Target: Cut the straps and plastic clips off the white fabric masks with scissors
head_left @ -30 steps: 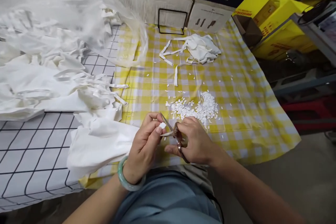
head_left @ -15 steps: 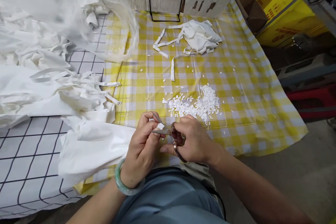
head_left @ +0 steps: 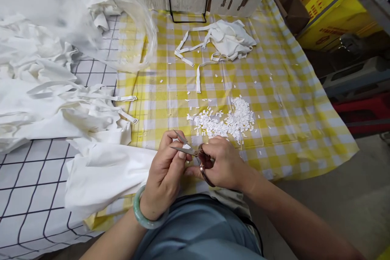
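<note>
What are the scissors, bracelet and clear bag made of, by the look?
Scissors: probably metal, with dull grey blades and shiny coppery handles.
Bracelet: perhaps jade, or glass or plastic imitating it; green, mottled, polished.
Bag: likely thin plastic film, glossy, see-through and creased.

Heaped white garments [head_left: 61, 118], scissors [head_left: 195, 153] and scattered clippings [head_left: 242, 115] mark this — it seems — as a garment workroom.

White cloth [head_left: 106, 166], coppery scissor handles [head_left: 205, 176], yellow-and-white checked tablecloth [head_left: 289, 130]
</note>
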`<state>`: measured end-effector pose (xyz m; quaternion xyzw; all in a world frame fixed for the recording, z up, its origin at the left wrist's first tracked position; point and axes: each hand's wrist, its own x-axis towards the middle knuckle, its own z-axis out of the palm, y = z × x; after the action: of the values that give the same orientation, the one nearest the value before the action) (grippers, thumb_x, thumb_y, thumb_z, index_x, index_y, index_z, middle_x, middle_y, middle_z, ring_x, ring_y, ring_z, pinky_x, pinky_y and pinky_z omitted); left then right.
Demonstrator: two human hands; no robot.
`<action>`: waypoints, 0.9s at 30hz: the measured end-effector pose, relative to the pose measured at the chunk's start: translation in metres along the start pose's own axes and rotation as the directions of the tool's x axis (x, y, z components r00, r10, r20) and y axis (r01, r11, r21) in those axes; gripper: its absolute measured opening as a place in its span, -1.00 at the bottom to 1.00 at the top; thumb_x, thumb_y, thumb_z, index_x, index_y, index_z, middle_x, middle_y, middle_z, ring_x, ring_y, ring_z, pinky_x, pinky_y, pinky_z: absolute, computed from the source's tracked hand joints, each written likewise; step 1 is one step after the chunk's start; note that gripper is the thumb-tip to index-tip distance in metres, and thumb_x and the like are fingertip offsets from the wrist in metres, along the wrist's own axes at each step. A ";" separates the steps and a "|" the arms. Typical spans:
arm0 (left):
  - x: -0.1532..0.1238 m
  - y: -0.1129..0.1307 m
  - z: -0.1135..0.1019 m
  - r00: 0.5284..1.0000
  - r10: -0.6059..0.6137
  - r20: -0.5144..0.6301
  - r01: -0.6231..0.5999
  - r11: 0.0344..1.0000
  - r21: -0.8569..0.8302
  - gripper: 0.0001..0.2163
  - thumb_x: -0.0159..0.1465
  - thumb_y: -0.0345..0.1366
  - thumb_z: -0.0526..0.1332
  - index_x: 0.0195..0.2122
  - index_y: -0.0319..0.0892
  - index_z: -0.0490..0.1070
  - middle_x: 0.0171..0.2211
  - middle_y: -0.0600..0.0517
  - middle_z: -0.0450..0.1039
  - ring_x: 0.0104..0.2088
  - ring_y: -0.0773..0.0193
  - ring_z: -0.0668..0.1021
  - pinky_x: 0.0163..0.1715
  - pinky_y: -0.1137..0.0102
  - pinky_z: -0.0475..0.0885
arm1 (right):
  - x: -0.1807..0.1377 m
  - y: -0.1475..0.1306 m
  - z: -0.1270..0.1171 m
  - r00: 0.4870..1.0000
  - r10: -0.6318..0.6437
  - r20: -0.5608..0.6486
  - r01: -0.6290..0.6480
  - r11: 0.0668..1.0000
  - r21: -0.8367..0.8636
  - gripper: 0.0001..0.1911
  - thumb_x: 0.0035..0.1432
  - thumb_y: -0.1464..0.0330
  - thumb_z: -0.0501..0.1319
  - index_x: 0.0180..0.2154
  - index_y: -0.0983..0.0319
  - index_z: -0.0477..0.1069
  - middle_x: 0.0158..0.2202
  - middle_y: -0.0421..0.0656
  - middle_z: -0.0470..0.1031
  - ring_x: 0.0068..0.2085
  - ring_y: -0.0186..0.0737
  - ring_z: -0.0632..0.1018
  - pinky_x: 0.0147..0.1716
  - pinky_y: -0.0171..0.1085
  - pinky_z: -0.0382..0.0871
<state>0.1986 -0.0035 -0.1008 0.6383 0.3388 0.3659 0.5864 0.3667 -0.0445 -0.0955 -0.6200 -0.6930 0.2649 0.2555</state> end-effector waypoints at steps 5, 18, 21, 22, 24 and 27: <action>0.006 0.000 0.004 0.999 0.032 0.026 -0.033 0.998 0.052 -0.76 0.44 -0.37 0.00 -0.36 -0.14 0.36 -0.27 -0.02 0.24 -0.10 0.19 0.32 -0.11 0.32 0.31 | -0.006 0.006 -0.001 0.998 0.066 0.007 -0.066 0.998 -0.001 -0.52 0.06 0.04 0.34 -0.63 0.23 0.30 -0.67 -0.25 0.33 -0.56 -0.37 0.30 -0.39 -0.30 0.13; 0.021 0.001 0.013 0.995 -0.005 0.102 -0.001 0.998 0.061 -0.73 0.44 -0.30 0.00 -0.36 -0.19 0.40 -0.16 -0.09 0.31 -0.04 0.17 0.39 0.02 0.30 0.35 | -0.021 0.016 -0.010 0.910 0.411 0.051 -0.398 0.837 0.376 -0.62 0.01 0.07 0.38 -0.53 0.25 0.45 -0.58 -0.24 0.41 -0.51 -0.33 0.40 -0.50 -0.36 0.24; 0.014 0.018 0.005 0.973 0.088 0.214 -0.101 0.994 0.048 -0.73 0.45 -0.28 -0.02 -0.20 -0.18 0.48 -0.04 -0.14 0.41 0.14 0.13 0.38 0.19 0.25 0.28 | -0.019 0.007 0.004 0.951 0.299 0.082 -0.280 0.714 0.642 -0.74 0.04 0.15 0.39 -0.35 0.21 0.55 -0.37 -0.18 0.57 -0.32 -0.21 0.55 -0.33 -0.32 0.43; 0.010 0.024 0.000 0.955 0.140 0.262 -0.158 0.986 0.049 -0.73 0.45 -0.26 -0.02 -0.15 -0.18 0.48 0.00 -0.16 0.43 0.18 0.11 0.37 0.23 0.22 0.24 | -0.018 0.003 0.010 0.957 0.280 0.074 -0.250 0.667 0.702 -0.77 0.06 0.17 0.39 -0.34 0.19 0.55 -0.35 -0.18 0.58 -0.31 -0.20 0.57 -0.32 -0.32 0.45; 0.001 0.033 -0.015 0.937 0.200 0.288 -0.236 0.967 0.095 -0.74 0.43 -0.24 0.02 -0.08 -0.18 0.47 0.07 -0.18 0.45 0.19 0.08 0.40 0.24 0.18 0.24 | -0.013 -0.005 0.017 0.957 0.289 0.029 -0.207 0.609 0.766 -0.82 0.09 0.20 0.37 -0.34 0.17 0.56 -0.37 -0.18 0.59 -0.33 -0.22 0.58 -0.34 -0.33 0.49; -0.014 0.034 -0.059 0.978 0.210 -0.018 -0.188 0.908 0.373 -0.84 0.35 -0.36 0.11 -0.11 -0.17 0.44 0.06 -0.17 0.44 0.11 0.09 0.47 0.14 0.20 0.34 | -0.005 -0.013 0.012 0.942 0.332 -0.053 -0.178 0.625 0.760 -0.87 0.11 0.25 0.37 -0.29 0.16 0.58 -0.40 -0.18 0.61 -0.37 -0.22 0.61 -0.32 -0.30 0.55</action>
<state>0.1408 0.0107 -0.0654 0.7574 0.3517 0.3718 0.4054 0.3499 -0.0515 -0.0956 -0.5749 -0.4006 0.4987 0.5102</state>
